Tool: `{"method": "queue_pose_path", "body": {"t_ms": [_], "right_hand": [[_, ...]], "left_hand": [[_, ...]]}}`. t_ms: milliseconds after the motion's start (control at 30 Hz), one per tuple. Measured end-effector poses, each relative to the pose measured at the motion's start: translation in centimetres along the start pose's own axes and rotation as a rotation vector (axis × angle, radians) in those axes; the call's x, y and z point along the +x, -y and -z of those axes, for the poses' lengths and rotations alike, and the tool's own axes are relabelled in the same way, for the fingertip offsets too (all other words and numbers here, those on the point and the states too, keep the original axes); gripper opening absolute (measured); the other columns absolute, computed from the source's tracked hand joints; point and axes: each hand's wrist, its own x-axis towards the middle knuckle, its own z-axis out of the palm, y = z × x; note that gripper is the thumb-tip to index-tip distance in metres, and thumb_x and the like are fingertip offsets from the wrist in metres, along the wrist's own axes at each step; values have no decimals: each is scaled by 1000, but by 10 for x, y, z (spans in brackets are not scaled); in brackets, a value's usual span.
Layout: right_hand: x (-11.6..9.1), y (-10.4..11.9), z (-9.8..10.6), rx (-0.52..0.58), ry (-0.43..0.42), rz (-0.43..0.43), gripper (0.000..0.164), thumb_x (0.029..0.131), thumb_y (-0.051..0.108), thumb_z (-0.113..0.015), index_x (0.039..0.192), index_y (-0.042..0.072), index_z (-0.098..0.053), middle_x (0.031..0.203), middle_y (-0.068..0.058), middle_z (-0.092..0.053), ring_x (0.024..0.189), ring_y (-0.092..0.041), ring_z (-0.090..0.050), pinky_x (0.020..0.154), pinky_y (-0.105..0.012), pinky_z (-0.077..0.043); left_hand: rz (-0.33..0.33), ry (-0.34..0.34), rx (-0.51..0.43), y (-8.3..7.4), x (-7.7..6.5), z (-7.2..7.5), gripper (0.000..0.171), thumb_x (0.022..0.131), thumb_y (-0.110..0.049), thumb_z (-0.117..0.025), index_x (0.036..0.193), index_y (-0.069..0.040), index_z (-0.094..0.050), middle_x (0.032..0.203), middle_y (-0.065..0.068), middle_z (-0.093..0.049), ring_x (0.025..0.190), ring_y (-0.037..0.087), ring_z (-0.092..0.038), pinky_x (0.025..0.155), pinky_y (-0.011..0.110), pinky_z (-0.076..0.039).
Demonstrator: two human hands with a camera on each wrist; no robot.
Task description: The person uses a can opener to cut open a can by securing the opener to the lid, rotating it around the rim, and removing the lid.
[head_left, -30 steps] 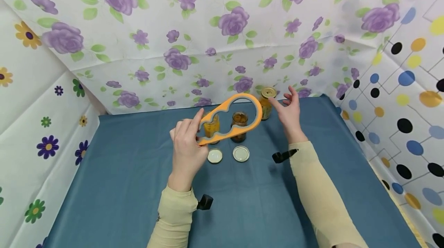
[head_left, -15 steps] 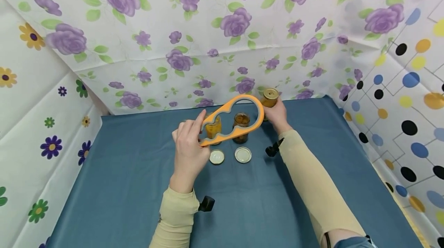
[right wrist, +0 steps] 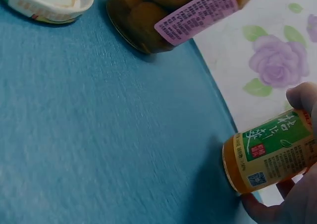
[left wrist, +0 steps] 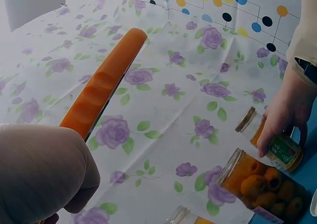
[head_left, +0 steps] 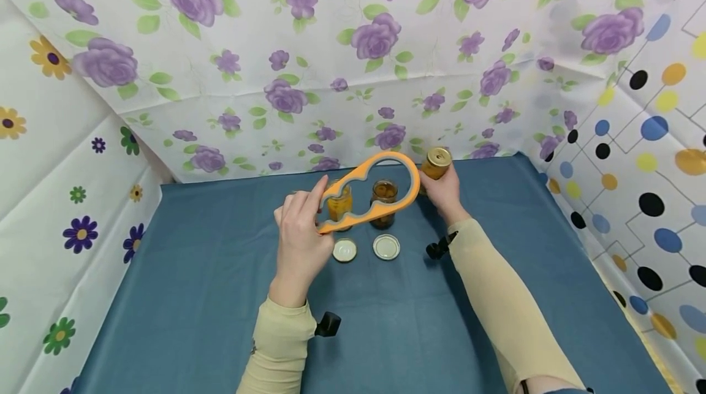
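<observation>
My left hand (head_left: 304,241) holds an orange jar opener (head_left: 412,182) by its handle end, raised over the table. The opener has a scalloped grey inner edge and a wide loop at its far end. In my right hand (head_left: 445,193) is a glass jar (right wrist: 272,149) with a green label and a gold lid (head_left: 439,156), its fingers and thumb wrapped round the sides. Left of it, seen partly through the opener's loop, stands an uncovered jar of dark round fruit (left wrist: 267,189). Another uncovered jar, with yellow contents (head_left: 339,205), is partly behind the opener.
Two lids lie upside down in front of the jars: a smaller lid (head_left: 344,250) and a larger lid (head_left: 387,247). A blue cloth (head_left: 220,296) covers the table. Behind the jars rises a flowered white curtain (head_left: 231,87), and a dotted curtain (head_left: 623,198) stands at the right.
My right hand has reached in, gripped the gold-lidded jar and shifted it slightly right and nearer. My left hand keeps the jar opener in nearly the same place.
</observation>
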Motion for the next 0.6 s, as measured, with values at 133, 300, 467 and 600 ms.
{"method": "queue_pose_path", "body": {"t_ms": [133, 300, 467, 600], "right_hand": [[-11, 2, 14, 12, -34, 18, 74, 97, 31, -82, 156, 10, -44, 145, -21, -54, 131, -39, -55, 105, -58, -47], [-38, 6, 39, -41, -30, 97, 75, 95, 31, -84, 157, 13, -45, 145, -19, -55, 135, -39, -54, 109, -61, -45], [-70, 15, 49, -97, 58, 213, 64, 94, 24, -85, 147, 7, -52, 133, -19, -61, 126, -40, -59, 105, -61, -46], [-89, 23, 43, -98, 200, 316, 52, 92, 11, -86, 137, 6, -60, 124, -16, -66, 114, -36, -65, 97, -58, -51]], "left_hand": [[-3, 5, -2, -1, -1, -1, 88, 69, 30, -62, 149, -5, -64, 92, 10, -60, 87, 31, -50, 80, 48, -27], [-10, 20, -14, -3, -3, -5, 89, 68, 30, -64, 150, -5, -63, 95, 12, -62, 88, 31, -51, 81, 48, -28], [-36, 29, -9, -4, -3, -8, 85, 70, 29, -64, 148, -4, -64, 97, 12, -63, 89, 32, -51, 81, 49, -28], [-65, 37, -15, -7, -3, -12, 80, 72, 28, -65, 146, -3, -65, 100, 12, -65, 91, 33, -52, 81, 49, -28]]}}
